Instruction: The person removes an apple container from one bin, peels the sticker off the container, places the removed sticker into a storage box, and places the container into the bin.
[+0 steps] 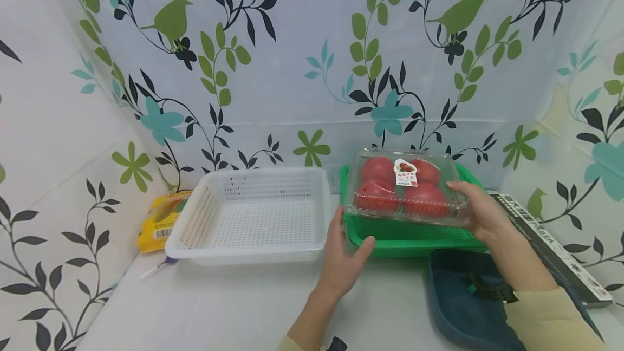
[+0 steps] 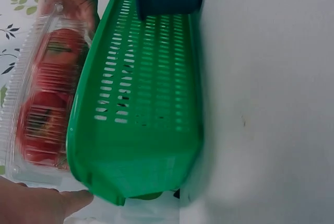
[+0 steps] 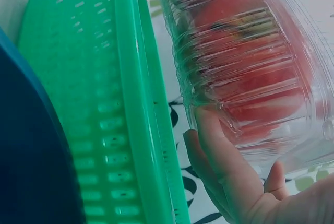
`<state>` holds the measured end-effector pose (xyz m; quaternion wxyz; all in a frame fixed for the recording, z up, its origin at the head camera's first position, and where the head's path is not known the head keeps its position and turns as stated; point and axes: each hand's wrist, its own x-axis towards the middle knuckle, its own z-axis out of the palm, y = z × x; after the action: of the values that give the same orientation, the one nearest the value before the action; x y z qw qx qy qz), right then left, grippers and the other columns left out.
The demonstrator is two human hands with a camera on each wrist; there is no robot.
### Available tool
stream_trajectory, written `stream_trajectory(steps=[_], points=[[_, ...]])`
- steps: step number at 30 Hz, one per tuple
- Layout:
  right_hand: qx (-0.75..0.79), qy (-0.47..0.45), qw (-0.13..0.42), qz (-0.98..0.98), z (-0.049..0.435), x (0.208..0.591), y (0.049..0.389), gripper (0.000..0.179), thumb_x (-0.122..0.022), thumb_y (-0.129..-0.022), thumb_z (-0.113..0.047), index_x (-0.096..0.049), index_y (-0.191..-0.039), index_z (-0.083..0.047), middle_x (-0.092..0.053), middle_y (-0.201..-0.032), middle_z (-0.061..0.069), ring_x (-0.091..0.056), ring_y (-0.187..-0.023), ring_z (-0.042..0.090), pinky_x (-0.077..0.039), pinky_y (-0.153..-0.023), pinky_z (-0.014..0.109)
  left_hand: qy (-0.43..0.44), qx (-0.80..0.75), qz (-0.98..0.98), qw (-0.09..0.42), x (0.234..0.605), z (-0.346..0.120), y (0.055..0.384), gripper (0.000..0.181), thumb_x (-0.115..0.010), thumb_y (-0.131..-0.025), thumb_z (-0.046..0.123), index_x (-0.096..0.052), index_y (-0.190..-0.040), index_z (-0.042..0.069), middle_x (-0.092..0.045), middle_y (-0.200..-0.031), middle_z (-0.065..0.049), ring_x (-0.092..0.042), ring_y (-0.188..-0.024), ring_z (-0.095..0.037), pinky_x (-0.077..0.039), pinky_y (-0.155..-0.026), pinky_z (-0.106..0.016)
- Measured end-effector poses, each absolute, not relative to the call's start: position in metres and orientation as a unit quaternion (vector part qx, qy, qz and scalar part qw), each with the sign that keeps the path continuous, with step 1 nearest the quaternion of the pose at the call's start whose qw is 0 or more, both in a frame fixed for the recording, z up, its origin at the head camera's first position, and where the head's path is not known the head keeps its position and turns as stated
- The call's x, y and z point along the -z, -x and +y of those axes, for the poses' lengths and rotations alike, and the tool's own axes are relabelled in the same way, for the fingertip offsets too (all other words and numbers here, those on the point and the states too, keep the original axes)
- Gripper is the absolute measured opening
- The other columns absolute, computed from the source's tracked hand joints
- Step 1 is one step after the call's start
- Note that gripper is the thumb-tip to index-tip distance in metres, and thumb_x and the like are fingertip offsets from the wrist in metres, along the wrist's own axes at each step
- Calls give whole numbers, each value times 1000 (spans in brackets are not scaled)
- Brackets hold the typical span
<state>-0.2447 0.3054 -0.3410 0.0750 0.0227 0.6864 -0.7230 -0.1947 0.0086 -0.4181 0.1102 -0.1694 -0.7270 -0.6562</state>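
A clear plastic box of tomatoes [image 1: 404, 186] with a white label on its lid is raised over the green basket [image 1: 409, 247]. My right hand [image 1: 480, 207] grips its right end, thumb on top and fingers beneath, as the right wrist view also shows. Several red tomatoes [image 3: 250, 67] show through the ribbed wall. At the box's left end is my left hand [image 1: 341, 261], fingers pointing up along it and thumb spread away. In the left wrist view, the left hand [image 2: 36, 203] is right by the box's end and the basket's corner.
A white perforated basket [image 1: 258, 253] stands left of the green one, with a yellow packet [image 1: 163, 221] beside it. At the front right is a dark blue bin [image 1: 448, 307], under my right forearm. A long black-and-white box [image 1: 551, 248] lies along the right side. Patterned cloth hangs behind.
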Motion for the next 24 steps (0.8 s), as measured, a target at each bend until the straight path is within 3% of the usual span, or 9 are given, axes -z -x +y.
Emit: stream_trajectory(steps=[4, 9, 12, 19, 24], points=[[718, -27, 76, 691, 296, 344, 237, 35, -56, -102, -42, -36, -127, -30, -44, -122, 3, -56, -101, 15, -56, -83, 33, 183, 682, -702, 97, 414, -4, 191, 85, -64, -96, 35, -15, -162, 14, -23, -164, -1, -26, -148, -27, -30, -116, -49], [709, -25, 83, 700, 281, 348, 229, 30, -52, -102, -43, -37, -124, -30, -35, -129, 4, -43, -110, 20, -50, -85, 34, 203, 700, -680, 81, 409, -23, 189, 76, -57, -100, 23, -14, -163, 20, -22, -164, -1, -33, -146, -25, -37, -113, -44], [710, -20, 85, 699, 273, 349, 222, 30, -51, -103, -43, -37, -124, -28, -34, -130, 4, -40, -112, 21, -50, -86, 34, 191, 701, -683, 71, 405, -36, 186, 70, -50, -103, 25, -14, -163, 24, -23, -164, -2, -39, -143, -24, -41, -109, -46], [713, -13, 78, 697, 251, 350, 207, 27, -53, -103, -39, -41, -121, -24, -42, -122, 0, -43, -112, 19, -51, -86, 34, 179, 688, -699, 74, 403, -67, 184, 60, -41, -106, 27, -18, -162, 26, -27, -162, -7, -44, -139, -31, -42, -107, -52], [722, -4, 75, 687, 237, 352, 193, 25, -54, -103, -36, -44, -120, -22, -52, -114, 0, -54, -104, 17, -53, -84, 35, 173, 693, -698, 60, 410, -89, 183, 57, -39, -106, 30, -23, -161, 31, -29, -161, -12, -38, -141, -37, -41, -107, -58]])
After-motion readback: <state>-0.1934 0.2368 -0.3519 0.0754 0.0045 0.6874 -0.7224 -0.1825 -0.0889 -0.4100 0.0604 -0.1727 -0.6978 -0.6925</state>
